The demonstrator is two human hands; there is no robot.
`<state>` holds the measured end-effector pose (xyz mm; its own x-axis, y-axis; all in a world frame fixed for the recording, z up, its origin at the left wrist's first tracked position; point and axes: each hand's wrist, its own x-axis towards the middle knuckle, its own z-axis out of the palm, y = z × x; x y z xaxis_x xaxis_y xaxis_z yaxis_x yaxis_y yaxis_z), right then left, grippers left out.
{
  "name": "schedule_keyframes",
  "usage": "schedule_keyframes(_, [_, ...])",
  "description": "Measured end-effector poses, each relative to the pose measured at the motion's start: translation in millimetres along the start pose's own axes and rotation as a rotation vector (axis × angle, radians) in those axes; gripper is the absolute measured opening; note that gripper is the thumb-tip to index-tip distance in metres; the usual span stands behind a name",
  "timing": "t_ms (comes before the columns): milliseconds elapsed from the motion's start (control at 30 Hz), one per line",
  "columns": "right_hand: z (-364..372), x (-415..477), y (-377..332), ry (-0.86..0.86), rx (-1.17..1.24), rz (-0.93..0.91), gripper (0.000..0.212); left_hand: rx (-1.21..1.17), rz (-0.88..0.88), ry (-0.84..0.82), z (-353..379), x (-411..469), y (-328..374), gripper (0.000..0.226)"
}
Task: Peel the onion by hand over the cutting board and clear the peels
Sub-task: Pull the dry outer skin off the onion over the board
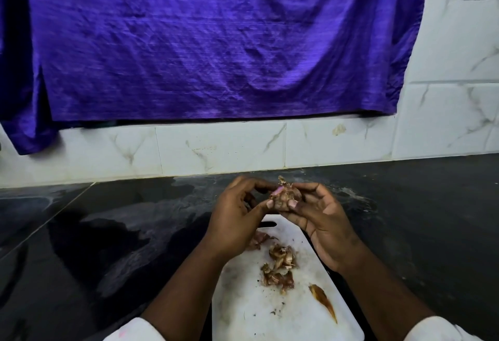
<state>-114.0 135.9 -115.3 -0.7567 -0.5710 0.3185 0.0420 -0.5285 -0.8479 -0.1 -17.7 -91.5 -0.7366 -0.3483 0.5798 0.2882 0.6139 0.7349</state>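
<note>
A small onion (285, 197) with dry brown skin and a bit of pink showing is held above the far end of the white cutting board (243, 311). My left hand (237, 219) pinches its left side with thumb and fingers. My right hand (321, 222) grips it from the right and below. Brown peels (279, 266) lie in a loose heap on the middle of the board. One long orange-brown peel strip (322, 303) lies near the board's right edge.
The board lies on a dark, wet-looking stone counter (108, 232). White marble tiles (216, 146) back the counter. A large purple cloth (202, 43) hangs on the wall above.
</note>
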Motion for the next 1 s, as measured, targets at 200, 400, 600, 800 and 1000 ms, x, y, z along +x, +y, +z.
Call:
schedule_keyframes(200, [0.6, -2.7, -3.1, 0.008, -0.195, -0.067, 0.061, -0.083, -0.020, 0.023, 4.8, -1.2, 4.0, 0.013])
schedule_keyframes(400, [2.8, -6.3, -3.9, -0.001, -0.322, -0.107, 0.060, -0.140, -0.070, -0.014, 8.5, -4.1, 12.4, 0.015])
schedule_keyframes(600, [4.2, -7.1, -2.0, 0.009, -0.391, -0.149, 0.057, -0.122, -0.104, -0.003, 8.6, -3.3, 11.5, 0.013])
schedule_keyframes(800, [2.3, -5.8, 2.0, -0.009, -0.432, -0.206, 0.058, -0.077, -0.151, -0.035, 7.9, 0.0, 0.7, 0.012])
schedule_keyframes(1000, [1.5, -4.3, 5.8, -0.009, -0.506, -0.264, 0.056, -0.107, -0.180, -0.033, 12.0, -3.5, 4.8, 0.021])
